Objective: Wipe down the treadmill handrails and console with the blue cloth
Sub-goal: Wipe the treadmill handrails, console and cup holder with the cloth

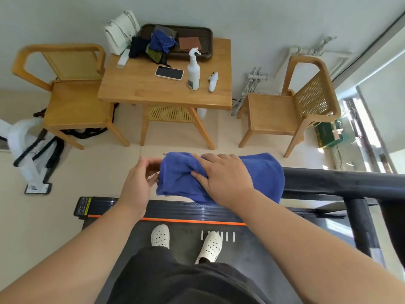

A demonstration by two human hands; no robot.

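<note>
Head view: my right hand (pixel 221 178) lies flat on the blue cloth (pixel 260 174), fingers spread and pressing down, the fingertips sunk into a fold near the cloth's left half rather than closed around it. My left hand (pixel 138 183) sits just beside the cloth's left edge, fingers loosely curled and apart; the fingertips reach the bunched edge, but I cannot tell whether they actually pinch it. The cloth is draped over the front black handrail (pixel 341 181) of the treadmill, covering its left end, with a rumpled corner hanging down on my side.

The rail runs off to my right, where a black upright post (pixel 359 224) drops to the deck. Below my forearms is the treadmill belt (pixel 186 240) with an orange stripe (pixel 192 221) across its front, and my two white perforated clogs (pixel 160 235) stand on it.

Beyond the treadmill stands a wooden table (pixel 142 88) with a wooden chair on either side. On it are a white spray bottle (pixel 193 71), a phone (pixel 169 72) lying flat, a small white handheld device (pixel 213 81), a white handbag (pixel 121 31), and a dark tray (pixel 203 40) holding another blue cloth and a brown one.
</note>
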